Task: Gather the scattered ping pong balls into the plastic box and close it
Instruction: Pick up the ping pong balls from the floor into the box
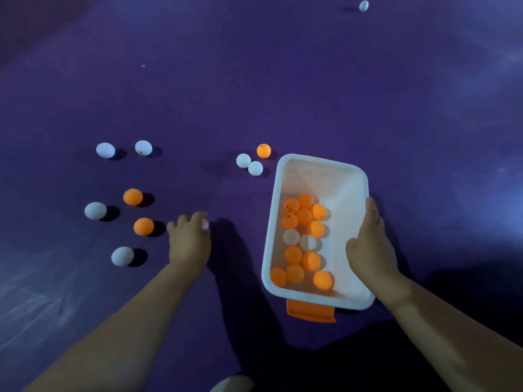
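Plastic box (339, 188): lying open-topped on the purple surface (283, 80), right wall against the right hand (370, 247), well to the right of the left hand (189, 241); holding a heap of orange balls (305, 216) and two white ones (291, 237).
Right hand: gripping the box's right rim, thumb hooking over inside the wall, fingers stretching forward along the outside.
Right arm: reaching in bare from the lower right.
Left hand: curling knuckles-up, fingertips closing on what looks like a blurred white ball (205, 224); motion blur leaving this uncertain.
Left arm: reaching in bare from the lower left, low over the surface.
Just left of the left hand: nearest orange ball (143, 226) lying almost at the knuckles, nearest white ball (122, 256) lying behind it.
Further left: second orange ball (132, 196) and second white ball (95, 210) resting apart.
Ahead, between the hands: ball trio (255, 168) sitting by the box's far left corner.
Orange tab (310, 312): sticking out from the box's near end, left of the right wrist.
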Demonstrator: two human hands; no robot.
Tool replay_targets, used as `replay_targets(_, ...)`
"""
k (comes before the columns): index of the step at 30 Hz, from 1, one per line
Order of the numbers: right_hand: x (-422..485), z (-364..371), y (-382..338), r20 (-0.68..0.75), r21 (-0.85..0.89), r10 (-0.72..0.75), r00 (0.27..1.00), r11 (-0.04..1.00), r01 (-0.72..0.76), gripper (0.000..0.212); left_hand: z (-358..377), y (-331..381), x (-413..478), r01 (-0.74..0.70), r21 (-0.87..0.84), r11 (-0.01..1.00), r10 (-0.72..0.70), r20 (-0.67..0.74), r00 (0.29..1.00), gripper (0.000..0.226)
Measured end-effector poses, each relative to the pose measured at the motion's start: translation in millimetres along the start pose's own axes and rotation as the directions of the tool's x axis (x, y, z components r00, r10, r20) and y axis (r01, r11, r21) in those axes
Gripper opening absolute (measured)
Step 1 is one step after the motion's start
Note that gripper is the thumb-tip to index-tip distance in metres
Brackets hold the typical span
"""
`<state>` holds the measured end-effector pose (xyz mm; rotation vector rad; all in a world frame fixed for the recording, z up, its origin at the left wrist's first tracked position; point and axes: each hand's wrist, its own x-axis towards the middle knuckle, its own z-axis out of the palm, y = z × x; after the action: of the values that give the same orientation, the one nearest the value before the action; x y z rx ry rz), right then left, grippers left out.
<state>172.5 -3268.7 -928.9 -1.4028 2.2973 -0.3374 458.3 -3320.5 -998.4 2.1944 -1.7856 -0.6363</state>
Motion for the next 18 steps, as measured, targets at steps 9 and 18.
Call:
replay_targets(9,2,2,1,-0.012,-0.011,0.050,0.999,0.999,-0.051,0.077,-15,118,-48,-0.504,-0.258,0.824,0.509,-0.050,0.859,0.058)
replay_targets(18,1,-2,3,0.041,0.141,0.035,0.999,0.989,-0.040,0.071,-10,22,-17,-0.011,-0.318,0.948,-0.037,-0.145,0.989,0.037)
